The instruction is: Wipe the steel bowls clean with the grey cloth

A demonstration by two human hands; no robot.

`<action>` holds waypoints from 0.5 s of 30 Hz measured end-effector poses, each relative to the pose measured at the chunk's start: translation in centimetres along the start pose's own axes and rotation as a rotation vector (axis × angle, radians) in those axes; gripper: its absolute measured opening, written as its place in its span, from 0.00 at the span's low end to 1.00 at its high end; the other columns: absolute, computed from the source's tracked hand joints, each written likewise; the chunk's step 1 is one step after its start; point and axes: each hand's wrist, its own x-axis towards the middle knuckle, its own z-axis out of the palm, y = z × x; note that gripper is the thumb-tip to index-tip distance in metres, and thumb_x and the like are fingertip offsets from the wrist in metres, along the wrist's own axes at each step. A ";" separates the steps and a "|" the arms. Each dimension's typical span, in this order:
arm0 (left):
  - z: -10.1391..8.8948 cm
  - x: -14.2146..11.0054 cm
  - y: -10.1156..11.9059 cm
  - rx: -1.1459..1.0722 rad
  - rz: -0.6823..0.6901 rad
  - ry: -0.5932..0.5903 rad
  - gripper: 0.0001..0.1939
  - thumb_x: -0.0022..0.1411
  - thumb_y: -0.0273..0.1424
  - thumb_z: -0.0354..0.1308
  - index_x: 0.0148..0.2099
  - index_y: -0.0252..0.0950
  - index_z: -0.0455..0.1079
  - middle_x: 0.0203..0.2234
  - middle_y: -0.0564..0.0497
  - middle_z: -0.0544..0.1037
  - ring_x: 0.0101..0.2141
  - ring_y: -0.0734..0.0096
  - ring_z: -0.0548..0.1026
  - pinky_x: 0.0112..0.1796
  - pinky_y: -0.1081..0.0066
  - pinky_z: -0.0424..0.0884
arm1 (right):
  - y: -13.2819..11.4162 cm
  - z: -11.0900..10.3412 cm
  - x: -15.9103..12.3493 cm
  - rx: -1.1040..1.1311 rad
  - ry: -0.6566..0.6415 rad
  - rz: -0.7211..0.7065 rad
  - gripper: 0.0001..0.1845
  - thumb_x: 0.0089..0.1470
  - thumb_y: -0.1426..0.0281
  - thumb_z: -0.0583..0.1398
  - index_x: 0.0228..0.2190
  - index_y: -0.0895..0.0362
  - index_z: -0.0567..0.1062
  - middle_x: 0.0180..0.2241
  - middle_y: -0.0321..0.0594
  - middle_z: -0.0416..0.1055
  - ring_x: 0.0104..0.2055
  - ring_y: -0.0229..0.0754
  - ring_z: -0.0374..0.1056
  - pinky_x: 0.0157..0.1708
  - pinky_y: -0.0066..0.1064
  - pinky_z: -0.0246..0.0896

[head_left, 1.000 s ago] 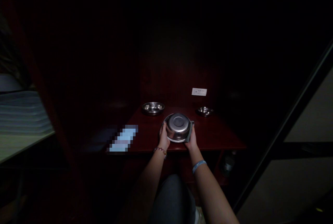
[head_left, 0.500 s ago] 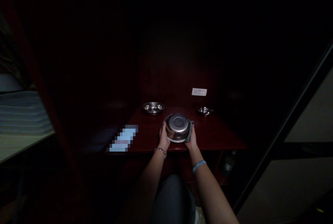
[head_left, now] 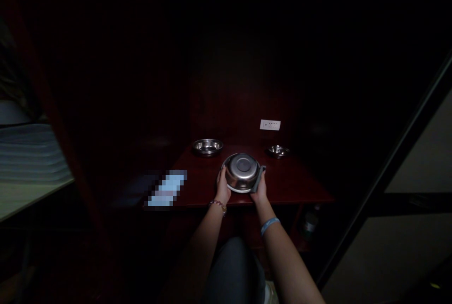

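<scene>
Between my two hands, bottom up, is a shiny metal bowl (head_left: 243, 168) with a wide rim, above the front part of a dark red wooden desk (head_left: 296, 186). My left hand (head_left: 222, 188) is closed on the bowl's left rim. On the right side, my right hand (head_left: 260, 190) grips the rim through a grey cloth (head_left: 257, 180), which lies between palm and bowl. Farther back, a second metal bowl (head_left: 207, 147) stands upright on the left. A smaller metal bowl (head_left: 278, 151) stands upright on the right.
A blurred-out bright panel (head_left: 167, 189) lies at the desk's left front. A white socket plate (head_left: 270, 125) is on the back wall. Stacked clear plastic trays (head_left: 31, 153) occupy a shelf at far left. Below the desk on the right stands a bottle (head_left: 310, 223).
The bowl has shifted very slightly, and the cloth's upper corner at its right rim now sticks out a little farther. Both hands keep their hold.
</scene>
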 end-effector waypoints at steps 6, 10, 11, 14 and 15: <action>0.0 0.0 -0.4 0.020 0.079 -0.065 0.13 0.60 0.36 0.65 0.45 0.34 0.77 0.49 0.43 0.81 0.56 0.59 0.75 0.60 0.60 0.65 | -0.1 0.1 0.0 -0.011 0.068 -0.041 0.28 0.68 0.53 0.44 0.43 0.52 0.79 0.42 0.35 0.83 0.50 0.40 0.77 0.64 0.41 0.61; 0.1 -0.2 -0.3 0.064 0.077 -0.077 0.15 0.59 0.38 0.66 0.45 0.34 0.77 0.49 0.43 0.81 0.55 0.58 0.75 0.60 0.60 0.65 | 0.0 -0.2 0.2 -0.039 0.075 -0.055 0.30 0.68 0.51 0.42 0.44 0.52 0.79 0.42 0.36 0.83 0.50 0.41 0.77 0.62 0.42 0.63; 0.1 -0.3 -0.3 0.078 0.080 -0.096 0.16 0.59 0.38 0.67 0.46 0.34 0.78 0.49 0.43 0.81 0.54 0.58 0.75 0.60 0.60 0.65 | 0.0 -0.3 0.2 -0.040 0.076 -0.054 0.30 0.68 0.51 0.42 0.43 0.52 0.79 0.43 0.36 0.83 0.50 0.41 0.77 0.62 0.43 0.63; 0.2 -0.4 -0.2 0.108 0.082 -0.150 0.19 0.58 0.40 0.68 0.48 0.34 0.78 0.51 0.43 0.80 0.55 0.57 0.75 0.60 0.59 0.65 | 0.1 -0.5 0.2 -0.042 0.076 -0.073 0.30 0.67 0.50 0.43 0.44 0.51 0.79 0.44 0.36 0.82 0.51 0.41 0.77 0.62 0.44 0.63; 0.2 -0.5 -0.2 0.115 0.083 -0.164 0.20 0.57 0.40 0.69 0.48 0.34 0.78 0.51 0.43 0.80 0.55 0.57 0.75 0.60 0.59 0.65 | 0.1 -0.5 0.2 -0.043 0.071 -0.079 0.30 0.67 0.50 0.43 0.44 0.51 0.79 0.45 0.36 0.82 0.52 0.41 0.77 0.62 0.44 0.63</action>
